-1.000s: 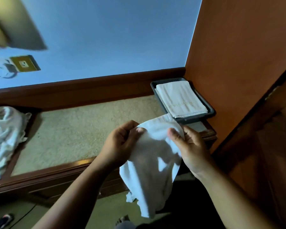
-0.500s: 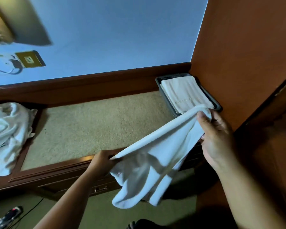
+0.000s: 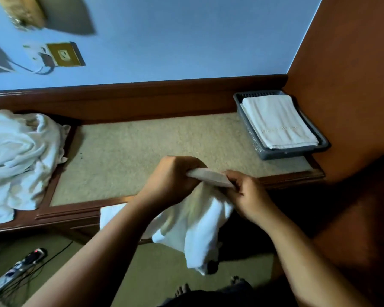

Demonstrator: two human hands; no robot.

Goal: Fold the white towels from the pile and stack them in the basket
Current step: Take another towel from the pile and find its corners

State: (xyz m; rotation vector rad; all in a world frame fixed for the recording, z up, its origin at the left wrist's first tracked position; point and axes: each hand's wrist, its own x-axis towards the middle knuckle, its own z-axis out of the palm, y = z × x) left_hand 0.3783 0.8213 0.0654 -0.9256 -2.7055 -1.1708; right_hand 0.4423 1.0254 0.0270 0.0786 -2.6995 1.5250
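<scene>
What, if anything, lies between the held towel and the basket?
Nothing visible. Only tabletop separates the towel, gripped by left hand and right hand, from the basket; a folded towel already lies inside.

Bare left hand (image 3: pixel 171 181), right hand (image 3: pixel 249 197), bare forearms (image 3: pixel 102 251), bare toes (image 3: pixel 183 289), dark clothing (image 3: pixel 220 298)

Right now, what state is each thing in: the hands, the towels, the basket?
Held towel: unfolded, hanging bunched, gripped at its top edge.
Left hand: grips that edge.
Right hand: pinches that edge.
Pile: crumpled, unfolded, on the left.
Basket: upright, not empty.
Folded towel: lies flat in the basket.
</scene>
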